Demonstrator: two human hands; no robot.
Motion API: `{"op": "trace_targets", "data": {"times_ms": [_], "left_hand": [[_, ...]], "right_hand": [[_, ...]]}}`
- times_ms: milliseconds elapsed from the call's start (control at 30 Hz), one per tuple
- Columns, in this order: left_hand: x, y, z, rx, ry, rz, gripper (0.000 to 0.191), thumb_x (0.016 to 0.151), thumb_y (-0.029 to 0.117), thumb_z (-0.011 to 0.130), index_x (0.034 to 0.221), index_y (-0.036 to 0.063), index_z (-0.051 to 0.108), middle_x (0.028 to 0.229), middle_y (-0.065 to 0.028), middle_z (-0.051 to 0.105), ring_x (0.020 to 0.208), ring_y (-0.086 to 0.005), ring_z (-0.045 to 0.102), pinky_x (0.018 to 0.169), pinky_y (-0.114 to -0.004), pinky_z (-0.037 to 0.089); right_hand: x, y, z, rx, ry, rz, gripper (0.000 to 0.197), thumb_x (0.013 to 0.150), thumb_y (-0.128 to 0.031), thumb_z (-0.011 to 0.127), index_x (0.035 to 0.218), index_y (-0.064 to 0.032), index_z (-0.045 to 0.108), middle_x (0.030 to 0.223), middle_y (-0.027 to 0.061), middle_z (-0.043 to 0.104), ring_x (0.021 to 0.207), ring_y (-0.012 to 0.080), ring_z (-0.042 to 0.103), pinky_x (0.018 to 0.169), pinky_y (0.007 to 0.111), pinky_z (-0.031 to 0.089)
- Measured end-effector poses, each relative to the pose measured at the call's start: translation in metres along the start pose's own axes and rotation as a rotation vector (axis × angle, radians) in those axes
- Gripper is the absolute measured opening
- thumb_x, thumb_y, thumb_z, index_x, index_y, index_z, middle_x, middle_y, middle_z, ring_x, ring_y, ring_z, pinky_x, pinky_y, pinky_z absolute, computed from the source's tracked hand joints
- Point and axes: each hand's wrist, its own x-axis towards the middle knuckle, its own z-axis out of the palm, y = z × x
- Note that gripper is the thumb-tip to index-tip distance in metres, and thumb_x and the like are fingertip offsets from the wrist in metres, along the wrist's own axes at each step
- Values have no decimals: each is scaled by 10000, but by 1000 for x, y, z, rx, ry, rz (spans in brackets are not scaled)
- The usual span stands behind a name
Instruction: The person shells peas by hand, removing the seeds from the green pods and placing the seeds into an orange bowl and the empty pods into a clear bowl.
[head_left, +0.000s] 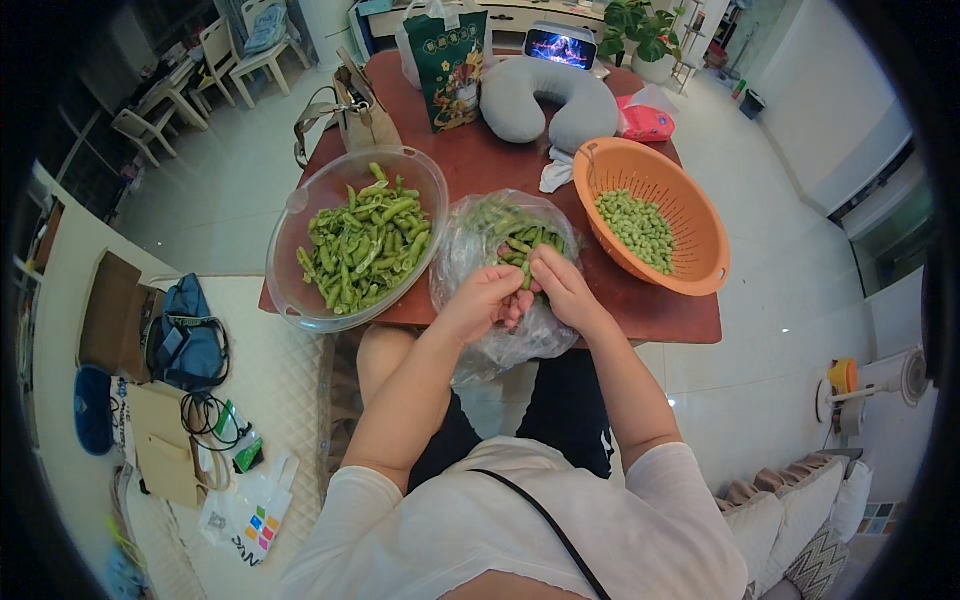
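Above a clear plastic bag (517, 345) of green bean pods, my left hand (491, 300) and my right hand (559, 285) meet. A single green pod (527, 276) is pinched between the fingertips of both. More whole pods (536, 240) show in the bag's mouth just beyond my fingers. To the left stands a clear plastic basin (281, 285) heaped with green pods (367, 247), some of them split. On the right, an orange plastic colander (701, 225) holds a pile of shelled green beans (636, 231).
Farther back on the red table (480, 169) are a beige handbag (367, 120), a green paper bag (452, 75), a grey neck pillow (551, 94), a lit phone (560, 47) and a pink tissue pack (645, 121). A crumpled white tissue (556, 172) lies beside the colander.
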Motion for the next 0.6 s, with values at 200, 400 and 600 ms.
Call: {"op": "trace_targets", "data": {"times_ms": [200,400,600], "left_hand": [[3,-9,-1,292,140,126,252,954,229,424,831,50,552,648,-2,547,489,-51,480,439,-190,395],[3,-10,1,285,165,126,244,945,237,448,850,40,557,664,-19,572,489,-55,503,446,-189,417],[2,-6,0,228,172,83,250,937,239,459,818,43,558,647,-32,577,471,-63,509,422,-199,422]], "right_hand": [[-3,3,9,-323,182,-125,148,838,-143,520,776,-25,453,713,111,490,682,274,478,645,362,380],[-5,2,11,-508,285,-234,90,752,-92,527,776,-23,475,726,136,512,731,323,494,703,399,372],[-6,0,15,-518,359,-229,109,719,-65,544,822,-35,526,774,125,539,762,311,514,732,391,381]]}}
